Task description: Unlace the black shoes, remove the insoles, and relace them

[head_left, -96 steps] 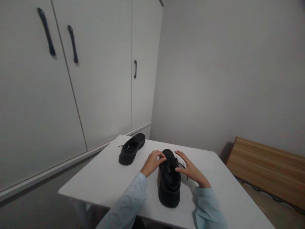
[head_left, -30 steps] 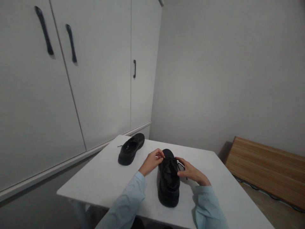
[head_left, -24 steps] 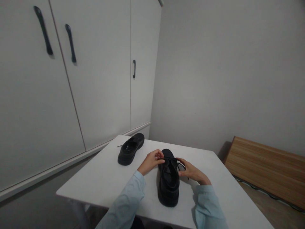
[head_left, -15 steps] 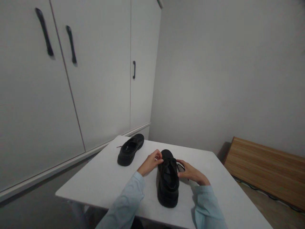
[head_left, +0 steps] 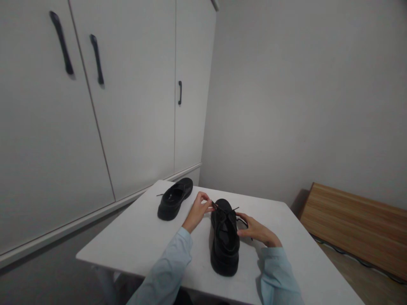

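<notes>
A black lace-up shoe rests upright on the white table, its heel toward me. My left hand is at the left of its toe end, thumb and fingers pinched on a dark shoelace that runs taut from the lacing. Against the shoe's right side, my right hand holds it with curved fingers and thumb spaced apart. A loop of lace shows between them, and another lace end sticks up right of the toe. A second black shoe stands to the left, a lace end poking out from its side.
The white table carries both shoes. Behind it on the left is a white cabinet with black handles. A grey wall stands at the back. A wood-grain board leans at the right, with a cable along its lower edge.
My left hand has moved up and to the left, drawing the shoelace out from the shoe. A lace end now stands out at the right. My right hand stays nearly still.
</notes>
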{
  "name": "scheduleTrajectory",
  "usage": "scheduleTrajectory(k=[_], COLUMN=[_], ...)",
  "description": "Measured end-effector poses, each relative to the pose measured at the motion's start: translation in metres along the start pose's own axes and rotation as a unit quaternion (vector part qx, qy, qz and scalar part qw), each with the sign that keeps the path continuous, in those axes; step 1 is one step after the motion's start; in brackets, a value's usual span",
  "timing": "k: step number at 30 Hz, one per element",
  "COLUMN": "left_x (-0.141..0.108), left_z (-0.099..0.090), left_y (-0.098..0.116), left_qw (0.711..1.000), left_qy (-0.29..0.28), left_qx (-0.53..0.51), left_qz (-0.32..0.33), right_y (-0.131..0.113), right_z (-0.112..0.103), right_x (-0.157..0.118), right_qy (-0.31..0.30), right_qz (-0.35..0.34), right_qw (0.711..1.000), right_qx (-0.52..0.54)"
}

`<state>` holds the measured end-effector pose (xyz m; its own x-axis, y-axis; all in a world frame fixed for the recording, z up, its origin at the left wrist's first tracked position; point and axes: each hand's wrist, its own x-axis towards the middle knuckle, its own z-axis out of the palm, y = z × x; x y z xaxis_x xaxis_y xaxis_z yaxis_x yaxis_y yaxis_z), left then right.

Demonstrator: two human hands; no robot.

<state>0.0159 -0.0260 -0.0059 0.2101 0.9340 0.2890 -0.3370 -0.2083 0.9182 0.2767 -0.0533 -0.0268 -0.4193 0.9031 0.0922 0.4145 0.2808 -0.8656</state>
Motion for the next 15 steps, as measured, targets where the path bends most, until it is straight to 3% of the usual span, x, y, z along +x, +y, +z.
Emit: scheduleTrajectory(k=[8,15], left_x=[0.0022,0.0059], left_z=[-0.0004,-0.0047], left_y=[-0.0042,-0.0063], left_qw=[0.999,0.991], left_qy=[0.027,0.045], left_qx=[0.023,0.108], left_qz=[0.027,0.06], right_y=[0.001,0.0034], right_z=[0.0011,0.0], right_x=[-0.0002,0.0012], right_qy=[0.011,-0.013], right_qz=[0.006,-0.003], right_qw=[1.0,1.0], right_qx=[0.007,0.006])
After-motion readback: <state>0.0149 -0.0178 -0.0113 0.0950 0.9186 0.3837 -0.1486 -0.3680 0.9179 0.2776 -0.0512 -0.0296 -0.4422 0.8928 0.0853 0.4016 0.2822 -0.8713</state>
